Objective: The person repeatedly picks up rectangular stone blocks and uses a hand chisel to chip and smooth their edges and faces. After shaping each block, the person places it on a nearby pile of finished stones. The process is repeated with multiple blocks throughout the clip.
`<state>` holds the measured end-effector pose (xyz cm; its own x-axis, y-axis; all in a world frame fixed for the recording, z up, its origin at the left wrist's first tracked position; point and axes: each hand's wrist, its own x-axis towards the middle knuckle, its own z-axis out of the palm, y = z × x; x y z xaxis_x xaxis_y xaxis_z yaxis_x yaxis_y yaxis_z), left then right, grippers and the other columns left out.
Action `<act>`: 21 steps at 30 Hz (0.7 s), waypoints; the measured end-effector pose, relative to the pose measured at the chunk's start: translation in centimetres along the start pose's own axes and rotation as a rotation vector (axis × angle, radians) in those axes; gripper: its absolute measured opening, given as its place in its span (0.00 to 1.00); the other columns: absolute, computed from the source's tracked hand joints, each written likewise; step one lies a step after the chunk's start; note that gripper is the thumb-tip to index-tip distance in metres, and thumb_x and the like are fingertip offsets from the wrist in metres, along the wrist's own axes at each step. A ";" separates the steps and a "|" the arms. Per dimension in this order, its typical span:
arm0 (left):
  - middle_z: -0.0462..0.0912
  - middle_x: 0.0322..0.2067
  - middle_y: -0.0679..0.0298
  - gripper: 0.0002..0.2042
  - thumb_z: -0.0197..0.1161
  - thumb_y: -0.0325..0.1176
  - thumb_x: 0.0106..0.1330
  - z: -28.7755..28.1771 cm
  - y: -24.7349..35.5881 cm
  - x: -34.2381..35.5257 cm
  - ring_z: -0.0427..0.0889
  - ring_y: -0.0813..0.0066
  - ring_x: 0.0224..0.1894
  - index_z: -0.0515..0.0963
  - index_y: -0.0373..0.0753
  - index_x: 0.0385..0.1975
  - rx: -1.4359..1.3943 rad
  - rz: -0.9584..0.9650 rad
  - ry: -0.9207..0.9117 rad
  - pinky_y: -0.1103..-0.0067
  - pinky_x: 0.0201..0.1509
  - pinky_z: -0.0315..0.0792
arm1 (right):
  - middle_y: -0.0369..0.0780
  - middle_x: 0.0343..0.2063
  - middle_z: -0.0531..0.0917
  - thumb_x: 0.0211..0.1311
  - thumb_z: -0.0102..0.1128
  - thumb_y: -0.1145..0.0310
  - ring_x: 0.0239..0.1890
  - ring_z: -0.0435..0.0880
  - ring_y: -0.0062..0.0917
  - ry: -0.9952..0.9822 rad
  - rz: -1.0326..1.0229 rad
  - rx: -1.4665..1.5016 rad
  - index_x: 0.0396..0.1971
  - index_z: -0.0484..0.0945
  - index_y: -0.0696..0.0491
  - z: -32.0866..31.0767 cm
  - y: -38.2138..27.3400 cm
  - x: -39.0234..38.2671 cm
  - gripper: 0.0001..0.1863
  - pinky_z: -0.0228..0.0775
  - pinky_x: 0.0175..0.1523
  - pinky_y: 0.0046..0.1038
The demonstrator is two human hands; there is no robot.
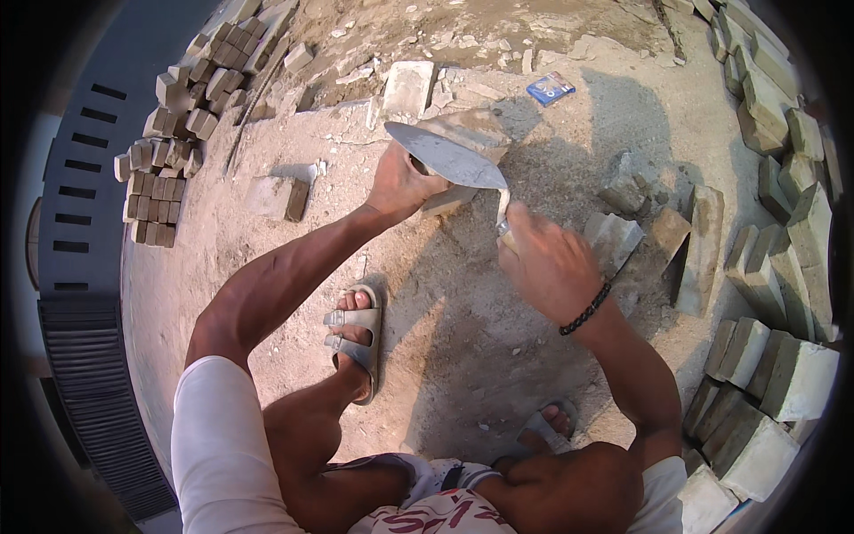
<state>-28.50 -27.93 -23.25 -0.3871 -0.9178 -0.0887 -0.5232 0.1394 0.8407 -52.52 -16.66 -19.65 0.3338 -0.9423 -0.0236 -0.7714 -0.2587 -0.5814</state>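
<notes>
My right hand (551,267) is wrapped round the handle of a pointed masonry trowel (449,158). Its grey metal blade reaches up and left, across the face of a brick. That dusty, tan brick (480,133) is gripped at its left side by my left hand (400,182), whose fingers are partly hidden behind brick and blade. Blade and brick overlap in view; whether they touch I cannot tell. A loose brick (277,198) lies on the ground left of my left hand. Several broken blocks (612,240) lie to the right of my right hand.
Brick stacks (165,200) stand at the far left beside a dark grey wall (98,160). More blocks (743,356) are piled along the right. Ahead lie a pale slab (409,87), rubble and a blue packet (551,88). My sandalled left foot (356,329) rests on dusty ground.
</notes>
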 end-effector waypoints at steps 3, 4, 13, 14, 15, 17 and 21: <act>0.78 0.50 0.55 0.37 0.79 0.35 0.50 0.6 0.0 0.5 0.76 0.67 0.56 0.65 0.32 0.58 0.002 0.011 0.122 0.73 0.62 0.69 | 0.56 0.29 0.82 0.62 0.56 0.69 0.37 0.84 0.52 -0.009 0.149 -0.112 0.41 0.70 0.60 0.1 6.8 3.1 0.12 0.76 0.42 0.48; 0.77 0.51 0.54 0.36 0.78 0.34 0.50 0.4 0.0 0.8 0.76 0.66 0.57 0.65 0.32 0.58 -0.056 0.018 0.118 0.72 0.62 0.68 | 0.56 0.29 0.82 0.62 0.55 0.69 0.37 0.83 0.53 -0.052 0.211 -0.145 0.41 0.70 0.60 -1.2 8.1 4.0 0.12 0.75 0.42 0.48; 0.74 0.52 0.53 0.40 0.77 0.30 0.50 0.4 0.9 1.5 0.75 0.66 0.56 0.59 0.33 0.61 -0.070 0.147 0.060 0.72 0.61 0.69 | 0.58 0.30 0.82 0.65 0.56 0.64 0.38 0.83 0.55 0.057 0.221 0.063 0.44 0.68 0.62 1.5 2.8 0.8 0.17 0.74 0.45 0.50; 0.74 0.52 0.53 0.40 0.77 0.29 0.49 0.6 0.9 1.7 0.74 0.66 0.57 0.59 0.33 0.61 -0.041 0.154 0.081 0.72 0.61 0.69 | 0.58 0.30 0.82 0.65 0.56 0.64 0.38 0.82 0.56 0.080 0.240 0.085 0.45 0.68 0.62 1.7 2.7 1.3 0.17 0.74 0.45 0.51; 0.74 0.52 0.53 0.40 0.77 0.29 0.49 0.6 0.9 1.8 0.74 0.65 0.57 0.59 0.33 0.61 -0.012 0.161 0.102 0.72 0.61 0.68 | 0.58 0.30 0.82 0.65 0.55 0.64 0.38 0.82 0.56 0.114 0.250 0.130 0.45 0.68 0.62 1.6 2.8 1.6 0.17 0.73 0.46 0.51; 0.74 0.51 0.53 0.40 0.76 0.29 0.49 0.7 0.9 1.9 0.73 0.65 0.57 0.60 0.33 0.61 0.057 0.150 0.119 0.72 0.61 0.68 | 0.58 0.30 0.82 0.66 0.55 0.64 0.39 0.82 0.57 0.175 0.277 0.207 0.45 0.68 0.63 -0.3 1.7 1.7 0.17 0.73 0.46 0.52; 0.74 0.50 0.53 0.39 0.76 0.28 0.50 0.2 0.1 2.0 0.74 0.65 0.56 0.59 0.34 0.61 0.009 0.178 0.043 0.72 0.61 0.68 | 0.59 0.32 0.81 0.66 0.54 0.64 0.39 0.81 0.56 0.061 0.237 0.240 0.46 0.69 0.62 1.9 2.8 1.8 0.18 0.71 0.45 0.50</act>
<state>-29.46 -29.71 -23.44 -0.4417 -0.8933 0.0837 -0.4565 0.3041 0.8362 -53.06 -18.65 -22.92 0.1220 -0.9831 -0.1363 -0.6713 0.0194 -0.7409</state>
